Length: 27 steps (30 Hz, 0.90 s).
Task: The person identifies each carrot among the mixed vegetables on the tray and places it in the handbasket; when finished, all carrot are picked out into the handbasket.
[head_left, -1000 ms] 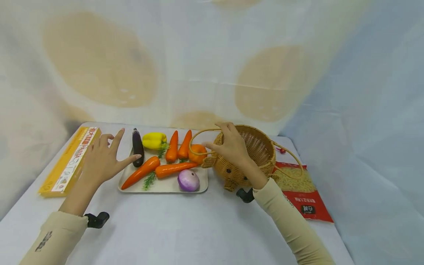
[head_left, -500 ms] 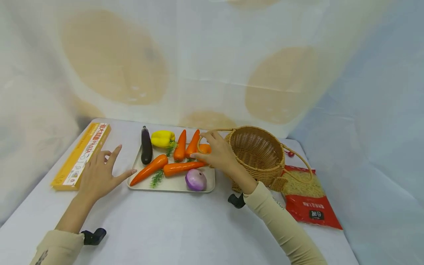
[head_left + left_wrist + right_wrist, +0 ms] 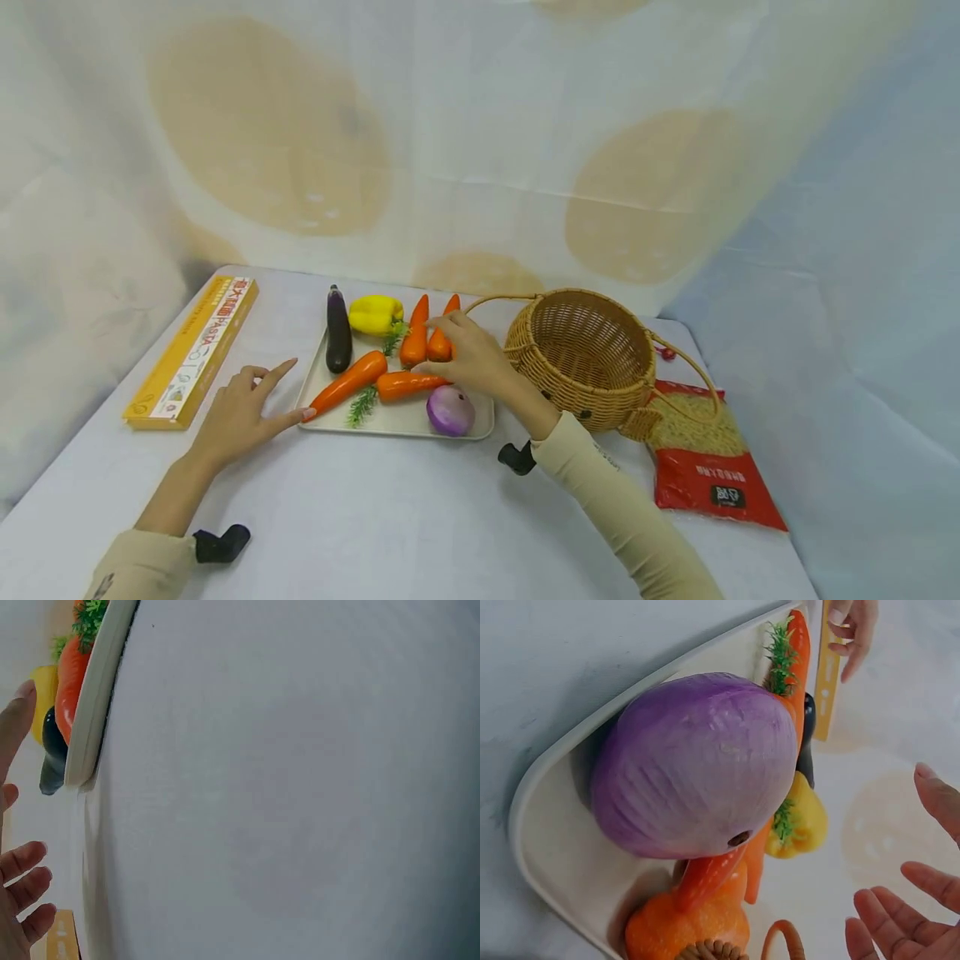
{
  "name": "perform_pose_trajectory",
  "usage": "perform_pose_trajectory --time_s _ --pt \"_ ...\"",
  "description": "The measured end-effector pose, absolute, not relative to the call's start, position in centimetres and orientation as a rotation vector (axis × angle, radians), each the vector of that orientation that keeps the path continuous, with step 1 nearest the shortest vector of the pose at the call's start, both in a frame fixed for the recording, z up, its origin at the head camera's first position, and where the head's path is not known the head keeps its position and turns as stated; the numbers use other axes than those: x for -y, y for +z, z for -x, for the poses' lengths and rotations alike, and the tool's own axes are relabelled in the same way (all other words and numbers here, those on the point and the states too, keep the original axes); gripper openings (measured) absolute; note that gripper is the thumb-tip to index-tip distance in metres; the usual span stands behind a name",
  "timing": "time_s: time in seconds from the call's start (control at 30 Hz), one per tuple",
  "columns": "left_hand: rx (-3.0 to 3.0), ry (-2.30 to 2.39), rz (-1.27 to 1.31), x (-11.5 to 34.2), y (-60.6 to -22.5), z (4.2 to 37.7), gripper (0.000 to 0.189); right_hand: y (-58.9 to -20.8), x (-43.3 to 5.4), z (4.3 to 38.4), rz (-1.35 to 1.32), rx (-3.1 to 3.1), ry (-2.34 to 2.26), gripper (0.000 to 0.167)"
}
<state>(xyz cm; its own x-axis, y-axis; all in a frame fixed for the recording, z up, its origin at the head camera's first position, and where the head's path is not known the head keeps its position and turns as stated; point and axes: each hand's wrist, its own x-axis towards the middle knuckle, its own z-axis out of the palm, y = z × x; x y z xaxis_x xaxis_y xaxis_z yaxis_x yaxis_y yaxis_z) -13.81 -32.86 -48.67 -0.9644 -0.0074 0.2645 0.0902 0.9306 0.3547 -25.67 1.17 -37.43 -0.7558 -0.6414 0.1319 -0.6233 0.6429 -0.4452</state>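
My left hand hovers at the tray's left front corner, thumb and forefinger spread, the thumb tip right by the pointed end of a carrot. My right hand is over the right side of the cream tray, fingers parted and holding nothing. Beneath it lie a second carrot and a purple onion. Two more carrots, a yellow bell pepper and a dark eggplant are at the back. The right wrist view shows an orange pumpkin, hidden by my hand in the head view.
A wicker basket with thin loop handles stands right of the tray. Beyond it lies a red pasta bag, with a small red object behind. A yellow pasta box lies at the left. White cloth walls rise around the table.
My right hand has moved left from beside the basket to over the tray. My left hand has come lower, closer to the tray's corner. The head view has shifted slightly left.
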Motion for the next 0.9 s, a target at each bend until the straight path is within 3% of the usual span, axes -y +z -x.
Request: perform_pose_trajectory --time_s 0.23,0.57,0.9 --pt "2.966 -0.758 0.007 33.3 -50.5 14.3 0.08 -37.5 0.4 26.3 1.15 -2.688 -0.696 0.065" --pt "2.882 -0.825 -0.075 33.4 -51.9 14.2 0.074 -38.1 3.9 27.8 1.259 -2.584 -0.458 0.05" --pt "2.852 -0.812 -0.082 33.1 -52.5 14.3 0.074 -39.9 7.0 28.3 1.323 -2.557 -0.294 0.047"
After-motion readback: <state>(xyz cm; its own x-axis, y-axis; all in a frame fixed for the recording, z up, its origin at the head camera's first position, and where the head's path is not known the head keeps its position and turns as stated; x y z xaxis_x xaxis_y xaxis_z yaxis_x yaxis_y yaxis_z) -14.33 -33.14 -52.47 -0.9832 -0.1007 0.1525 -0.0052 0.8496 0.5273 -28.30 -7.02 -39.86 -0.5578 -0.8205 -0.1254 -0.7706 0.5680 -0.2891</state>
